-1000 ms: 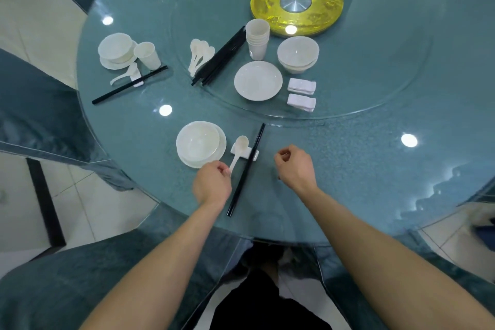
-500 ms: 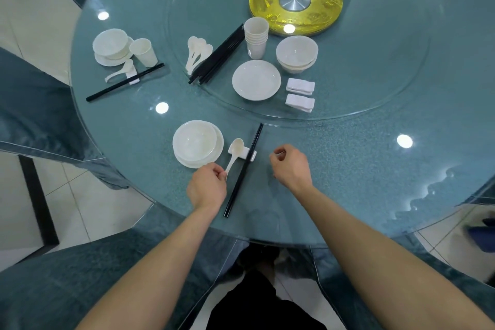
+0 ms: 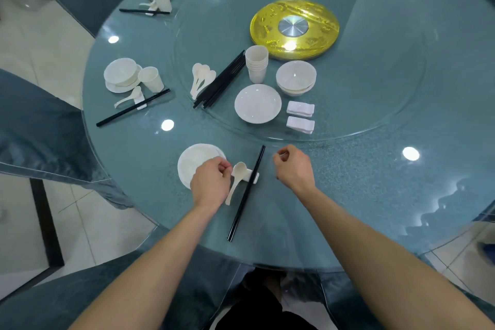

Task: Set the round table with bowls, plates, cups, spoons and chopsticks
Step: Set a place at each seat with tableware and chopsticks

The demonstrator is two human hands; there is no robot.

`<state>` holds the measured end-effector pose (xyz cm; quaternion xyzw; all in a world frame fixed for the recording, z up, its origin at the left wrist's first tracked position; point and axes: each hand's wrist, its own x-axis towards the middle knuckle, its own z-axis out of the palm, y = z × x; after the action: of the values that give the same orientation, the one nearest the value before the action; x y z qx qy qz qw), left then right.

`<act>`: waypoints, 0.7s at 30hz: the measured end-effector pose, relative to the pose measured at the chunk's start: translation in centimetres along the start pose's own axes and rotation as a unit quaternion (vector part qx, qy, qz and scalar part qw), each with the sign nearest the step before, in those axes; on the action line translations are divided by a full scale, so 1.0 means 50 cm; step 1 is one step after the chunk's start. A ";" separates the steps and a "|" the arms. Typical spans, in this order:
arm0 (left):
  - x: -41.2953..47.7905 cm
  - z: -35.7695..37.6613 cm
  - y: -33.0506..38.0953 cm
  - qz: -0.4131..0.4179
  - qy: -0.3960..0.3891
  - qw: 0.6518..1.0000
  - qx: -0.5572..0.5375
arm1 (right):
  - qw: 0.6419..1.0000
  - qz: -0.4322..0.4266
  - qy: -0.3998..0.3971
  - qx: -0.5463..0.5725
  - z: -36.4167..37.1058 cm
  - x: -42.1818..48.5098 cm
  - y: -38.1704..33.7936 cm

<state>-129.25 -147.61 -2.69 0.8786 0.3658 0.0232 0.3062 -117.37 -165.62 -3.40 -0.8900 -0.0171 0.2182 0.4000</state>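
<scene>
Two finished settings lie round the table (image 3: 348, 195) rim at about nine and eleven o'clock, each with a bowl on a plate, a cup, a spoon and chopsticks; a further one at twelve is cut off by the frame. The setting nearest the person, at six o'clock, has a bowl on a plate (image 3: 199, 162), a spoon (image 3: 235, 178) and chopsticks (image 3: 246, 191) lying across a small white rest (image 3: 254, 177), but no cup, so that looks like the piece still to fetch. The stack of cups (image 3: 256, 63) stands on the glass turntable (image 3: 375, 104) toward twelve o'clock, well apart from both hands, with spare bowls (image 3: 296, 80), a plate (image 3: 257, 103), spoons (image 3: 201, 76), chopsticks (image 3: 221, 80) and rests (image 3: 300, 116). The left hand (image 3: 210, 182) is loosely curled, empty, just beside the spoon at its nine o'clock; the right hand (image 3: 293, 167) is curled and empty too, near the chopsticks at three o'clock.
</scene>
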 end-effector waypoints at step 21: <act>0.498 0.019 0.307 0.170 -0.031 0.985 -0.012 | 0.998 -0.025 0.056 0.005 -0.174 0.250 -0.108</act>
<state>-101.13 -140.11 0.51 0.9245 0.2007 0.0524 0.3197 -101.80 -165.54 0.89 -0.8982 -0.0158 0.1586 0.4097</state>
